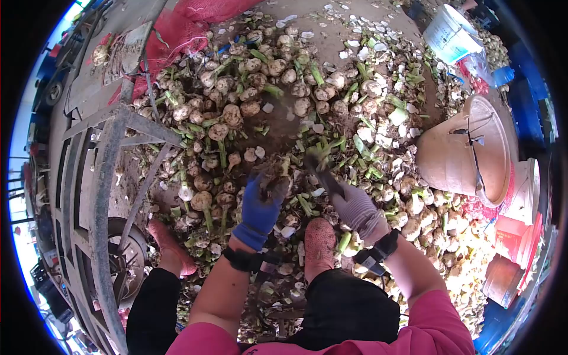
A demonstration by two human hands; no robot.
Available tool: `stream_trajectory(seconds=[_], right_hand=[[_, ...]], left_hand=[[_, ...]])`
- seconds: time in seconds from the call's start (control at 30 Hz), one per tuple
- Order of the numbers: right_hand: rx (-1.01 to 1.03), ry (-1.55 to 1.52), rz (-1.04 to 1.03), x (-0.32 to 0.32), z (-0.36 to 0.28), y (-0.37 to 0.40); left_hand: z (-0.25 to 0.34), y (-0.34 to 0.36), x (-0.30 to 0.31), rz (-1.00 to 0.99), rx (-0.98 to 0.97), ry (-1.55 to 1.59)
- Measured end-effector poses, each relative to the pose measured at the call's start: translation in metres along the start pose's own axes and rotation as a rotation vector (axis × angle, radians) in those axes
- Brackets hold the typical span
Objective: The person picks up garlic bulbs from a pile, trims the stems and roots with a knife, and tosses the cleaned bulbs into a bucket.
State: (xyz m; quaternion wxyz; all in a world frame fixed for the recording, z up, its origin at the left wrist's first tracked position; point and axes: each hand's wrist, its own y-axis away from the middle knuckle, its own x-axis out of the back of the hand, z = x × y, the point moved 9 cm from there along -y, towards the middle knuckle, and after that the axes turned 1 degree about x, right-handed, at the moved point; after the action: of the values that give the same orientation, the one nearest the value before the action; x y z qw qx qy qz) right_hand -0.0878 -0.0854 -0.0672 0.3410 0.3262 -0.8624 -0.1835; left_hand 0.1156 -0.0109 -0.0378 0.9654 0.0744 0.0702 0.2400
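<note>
My left hand (260,204), in a blue glove, is closed around a brownish, dirt-covered bulb (274,184), blurred by motion. My right hand (353,207), in a pale knitted glove, grips the handle of a dark-bladed knife (324,176). The blade points up and left, beside the bulb but apart from it, with green stalk pieces near its tip. Under and around both hands lie many bulbs (219,131) with cut green stalks and peelings on the ground.
A metal frame cart (106,177) with a wheel stands at the left. Red mesh sacking (177,35) lies at the upper left. On the right are a tilted tan bucket (444,151), a white bucket (449,36) and a red container (513,236). My feet rest among the bulbs.
</note>
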Motion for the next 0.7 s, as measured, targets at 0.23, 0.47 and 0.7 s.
stream_trajectory(seconds=[0.23,0.47,0.7], right_hand=[[-0.079,-1.182,-0.218,-0.054,0.006,-0.036],[0.672,0.193,0.254,0.019,-0.124,0.034],[0.304,-0.362,0.061,-0.008,-0.063,-0.016]], left_hand=[[0.056,0.033,-0.062,-0.339,-0.432,-0.574],[-0.025,0.026,-0.042,-0.446,0.065,-0.798],[-0.016,0.023,-0.048,-0.253,0.061,-0.247]])
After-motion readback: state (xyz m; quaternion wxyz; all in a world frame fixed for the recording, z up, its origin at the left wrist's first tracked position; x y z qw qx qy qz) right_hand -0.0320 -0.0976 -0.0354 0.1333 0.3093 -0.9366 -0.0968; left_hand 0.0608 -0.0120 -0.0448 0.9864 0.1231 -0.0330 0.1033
